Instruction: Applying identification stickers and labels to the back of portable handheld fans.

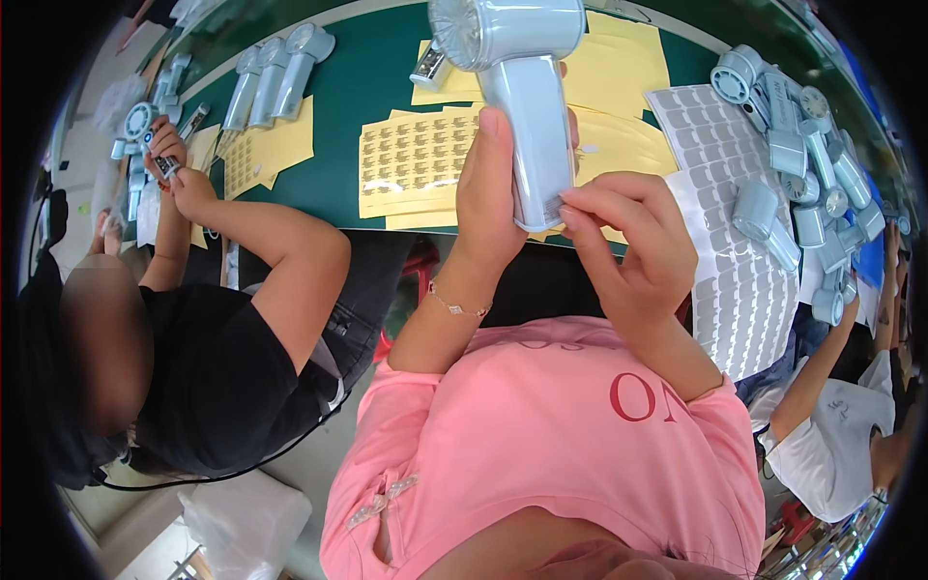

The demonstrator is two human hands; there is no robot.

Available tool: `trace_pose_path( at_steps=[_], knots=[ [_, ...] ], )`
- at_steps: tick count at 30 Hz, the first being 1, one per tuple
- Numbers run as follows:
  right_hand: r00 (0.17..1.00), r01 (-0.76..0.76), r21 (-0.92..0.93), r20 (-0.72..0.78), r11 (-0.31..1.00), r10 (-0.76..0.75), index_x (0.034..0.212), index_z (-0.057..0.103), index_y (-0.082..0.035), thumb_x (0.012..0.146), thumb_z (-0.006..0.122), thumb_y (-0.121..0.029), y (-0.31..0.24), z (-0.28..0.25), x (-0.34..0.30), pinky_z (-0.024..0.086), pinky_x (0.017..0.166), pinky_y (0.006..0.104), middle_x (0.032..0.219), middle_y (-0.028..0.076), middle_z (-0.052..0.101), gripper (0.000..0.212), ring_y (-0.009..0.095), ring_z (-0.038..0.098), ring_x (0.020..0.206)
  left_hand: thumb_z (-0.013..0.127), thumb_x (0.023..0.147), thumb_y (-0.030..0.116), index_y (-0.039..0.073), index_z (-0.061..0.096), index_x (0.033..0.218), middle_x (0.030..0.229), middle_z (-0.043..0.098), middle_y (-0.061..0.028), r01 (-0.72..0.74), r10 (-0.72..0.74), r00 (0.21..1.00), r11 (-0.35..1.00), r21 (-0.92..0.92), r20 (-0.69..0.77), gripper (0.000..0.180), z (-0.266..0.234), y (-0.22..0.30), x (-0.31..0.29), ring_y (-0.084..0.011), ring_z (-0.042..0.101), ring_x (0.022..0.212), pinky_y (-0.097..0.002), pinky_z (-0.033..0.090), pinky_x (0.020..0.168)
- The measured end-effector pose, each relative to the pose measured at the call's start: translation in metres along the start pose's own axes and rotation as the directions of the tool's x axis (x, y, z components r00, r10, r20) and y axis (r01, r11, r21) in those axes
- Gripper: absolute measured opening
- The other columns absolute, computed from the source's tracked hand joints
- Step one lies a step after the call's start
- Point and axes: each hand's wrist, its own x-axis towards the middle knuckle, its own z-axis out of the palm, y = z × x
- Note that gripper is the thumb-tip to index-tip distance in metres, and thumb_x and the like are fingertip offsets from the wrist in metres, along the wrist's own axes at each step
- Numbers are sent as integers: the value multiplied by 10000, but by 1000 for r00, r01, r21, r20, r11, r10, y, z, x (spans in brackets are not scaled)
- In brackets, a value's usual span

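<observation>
A light blue handheld fan [532, 126] stands upright in front of me, its round head at the top and its handle pointing down. My left hand [486, 198] is wrapped around the handle from the left, thumb along its front. At the handle's lower right edge, my right hand [643, 237] is closed in a pinch, thumb and forefinger touching or nearly touching the fan. A small greyish patch shows on the handle beside those fingertips; whatever they pinch is too small to make out. Yellow sticker sheets [411, 159] lie on the table behind my left hand.
Several fans [275, 77] lie side by side at the far left of the green table [372, 58]. On the right, a sheet of grey labels [739, 280] lies beside piled fans [812, 145]. Co-workers sit at both sides; the left one's hands [166, 150] hold a small device.
</observation>
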Motion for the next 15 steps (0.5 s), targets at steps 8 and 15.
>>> trace_pose_path(
  at_steps=[8,15],
  knots=[
    [991,124,-63,-52,990,-127,865,634,-7,676,676,63,0,4,-5,452,563,234,797,79,565,206,168,569,683,250,890,578,-21,325,1270,795,484,-72,-80,79,994,997,-3,-71,713,9,3,-10,-122,429,604,-238,380,525],
    [999,31,-12,-7,999,-31,867,600,10,695,663,58,-1,3,-7,456,583,251,801,89,554,190,191,560,677,242,898,566,-15,334,1259,777,475,-80,-91,87,989,995,-32,-120,691,13,0,-14,-126,427,609,-239,379,512]
  ],
)
